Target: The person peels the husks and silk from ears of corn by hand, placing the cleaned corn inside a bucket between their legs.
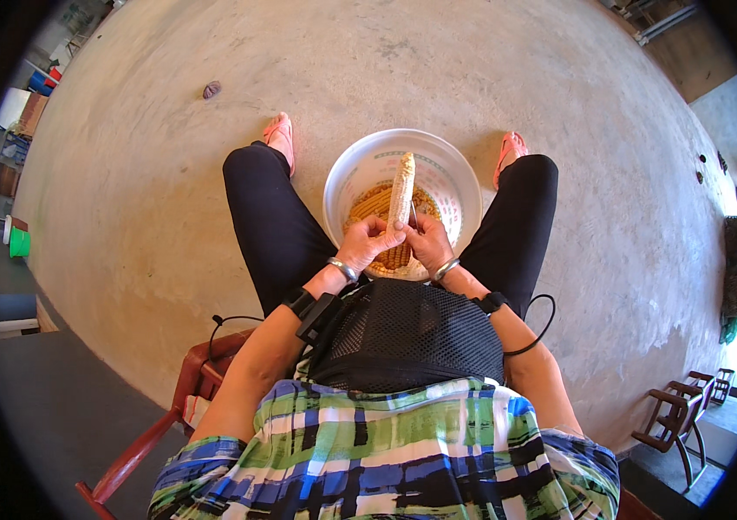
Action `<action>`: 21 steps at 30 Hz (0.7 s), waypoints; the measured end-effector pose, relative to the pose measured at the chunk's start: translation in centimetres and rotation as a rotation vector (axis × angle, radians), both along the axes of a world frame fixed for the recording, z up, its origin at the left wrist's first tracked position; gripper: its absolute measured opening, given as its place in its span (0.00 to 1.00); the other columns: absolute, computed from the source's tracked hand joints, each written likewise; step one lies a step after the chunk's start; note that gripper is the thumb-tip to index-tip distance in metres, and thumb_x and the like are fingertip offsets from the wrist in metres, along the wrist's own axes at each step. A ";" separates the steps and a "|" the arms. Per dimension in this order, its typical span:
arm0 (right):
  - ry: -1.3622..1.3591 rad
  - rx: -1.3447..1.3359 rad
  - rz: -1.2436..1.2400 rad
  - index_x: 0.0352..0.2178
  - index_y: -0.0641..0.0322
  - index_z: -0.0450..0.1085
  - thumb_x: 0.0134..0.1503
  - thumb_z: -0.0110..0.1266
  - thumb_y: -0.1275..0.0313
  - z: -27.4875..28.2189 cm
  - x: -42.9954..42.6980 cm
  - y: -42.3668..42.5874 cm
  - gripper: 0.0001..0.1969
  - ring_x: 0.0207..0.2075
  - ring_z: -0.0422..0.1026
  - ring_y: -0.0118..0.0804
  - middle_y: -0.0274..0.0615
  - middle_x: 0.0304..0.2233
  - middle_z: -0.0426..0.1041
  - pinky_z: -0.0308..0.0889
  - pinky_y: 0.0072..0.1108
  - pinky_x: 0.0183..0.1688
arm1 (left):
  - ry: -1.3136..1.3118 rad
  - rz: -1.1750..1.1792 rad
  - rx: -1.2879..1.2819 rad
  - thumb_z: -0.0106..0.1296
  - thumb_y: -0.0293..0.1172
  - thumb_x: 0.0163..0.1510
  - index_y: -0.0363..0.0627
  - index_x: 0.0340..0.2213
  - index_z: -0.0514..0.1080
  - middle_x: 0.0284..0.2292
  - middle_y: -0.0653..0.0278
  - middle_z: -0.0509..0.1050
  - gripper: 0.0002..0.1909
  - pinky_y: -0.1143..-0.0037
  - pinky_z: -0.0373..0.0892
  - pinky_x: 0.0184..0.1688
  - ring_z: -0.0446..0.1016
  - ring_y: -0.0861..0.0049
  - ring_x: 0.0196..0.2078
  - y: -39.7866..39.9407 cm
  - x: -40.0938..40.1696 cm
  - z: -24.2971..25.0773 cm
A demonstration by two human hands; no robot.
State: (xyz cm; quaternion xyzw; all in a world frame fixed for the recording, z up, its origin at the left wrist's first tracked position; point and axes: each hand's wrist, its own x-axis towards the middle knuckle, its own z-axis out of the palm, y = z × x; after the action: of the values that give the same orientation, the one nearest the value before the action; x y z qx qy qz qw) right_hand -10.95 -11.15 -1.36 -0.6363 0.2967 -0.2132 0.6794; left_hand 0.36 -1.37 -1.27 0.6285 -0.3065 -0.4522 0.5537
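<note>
Both hands meet over a white plastic bucket [468, 162] that stands between the knees. My left hand [363, 244] pinches the lower end of a pale, mostly bare corn cob [402, 188], which points away from me. At the same end, the fingers of my right hand [429, 244] touch the cob. A thin metal piece shows by the right fingers; what it is I cannot tell. Inside the bucket lie yellow ears of corn [372, 207] and loose kernels [430, 207]. The hands hide part of them.
My knees flank the bucket on a concrete floor [147, 195]. A dark crumpled thing [212, 90] lies on the floor ahead. Behind my left side is a red-brown wooden chair [196, 364]. Wooden chairs [671, 413] stand at the lower right, a green bucket [19, 242] at the far left.
</note>
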 end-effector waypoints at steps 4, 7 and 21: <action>0.095 0.081 0.044 0.29 0.66 0.66 0.49 0.50 0.65 1.1 -0.5 0.0 0.13 0.16 0.57 0.18 0.29 0.18 0.64 0.53 0.11 0.17 | 0.078 -0.011 -0.019 0.57 0.37 0.42 0.43 0.24 0.66 0.21 0.72 0.66 0.13 0.87 0.60 0.20 0.63 0.89 0.21 0.2 0.2 -0.5; 0.057 0.052 0.037 0.29 0.66 0.66 0.50 0.49 0.65 0.6 -0.5 0.0 0.12 0.17 0.57 0.18 0.29 0.18 0.64 0.53 0.11 0.18 | 0.235 -0.004 0.052 0.58 0.38 0.40 0.41 0.21 0.66 0.20 0.70 0.67 0.15 0.86 0.63 0.25 0.65 0.87 0.22 0.2 0.3 0.4; 0.044 0.255 -0.019 0.30 0.69 0.66 0.49 0.51 0.64 1.7 -0.9 -0.4 0.15 0.21 0.62 0.21 0.34 0.21 0.67 0.59 0.14 0.23 | 0.657 0.082 0.053 0.53 0.36 0.46 0.42 0.28 0.66 0.25 0.66 0.70 0.12 0.83 0.69 0.25 0.70 0.83 0.25 0.6 0.6 0.7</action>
State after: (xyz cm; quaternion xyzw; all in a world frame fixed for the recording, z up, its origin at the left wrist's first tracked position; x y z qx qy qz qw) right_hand -11.83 -11.53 0.31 -0.5465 0.3422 -0.1661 0.7461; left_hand 0.97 -0.75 -0.60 0.4751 -0.0743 -0.6158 0.6242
